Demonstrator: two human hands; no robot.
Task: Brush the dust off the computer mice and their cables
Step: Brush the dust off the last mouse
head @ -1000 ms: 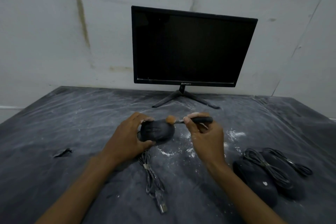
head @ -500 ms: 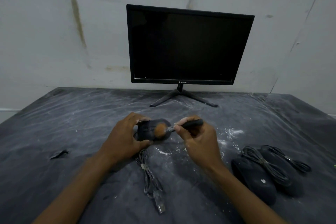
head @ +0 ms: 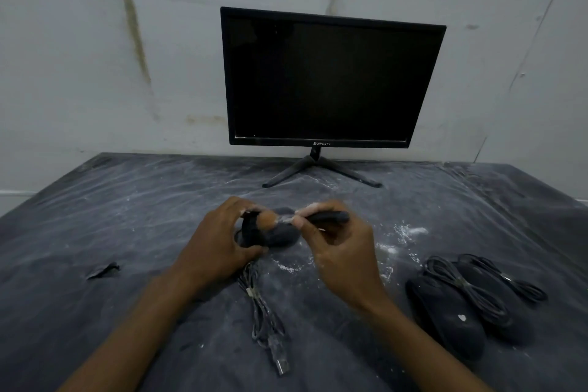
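In the head view, the left hand (head: 219,239) curls around a black, rounded computer mouse (head: 273,232), holding it just above the desk (head: 95,226), thumb on the near side and fingers over the far end. The right hand (head: 340,248) pinches a brush (head: 305,218) between thumb and fingertips; its dark, slim handle points to the right and its soft, orange-brown bristle tuft rests on the mouse's top near the left hand's fingers. The mouse's cable (head: 264,315) hangs down from the held mouse and lies on the desk as a bundle tied near its upper end, ending in a metal USB plug nearest the camera.

To the right, two more mice (head: 445,321) lie side by side, matte black and oval, each with its coiled cable laid across its back. The desk is covered by a dark, wrinkled plastic sheet streaked with white powdery dust, thickest just right of the hands. A small tear in the sheet (head: 103,270) shows on the left. A black flat monitor (head: 327,79) on a splayed stand sits at the back, against a stained pale wall (head: 95,57).
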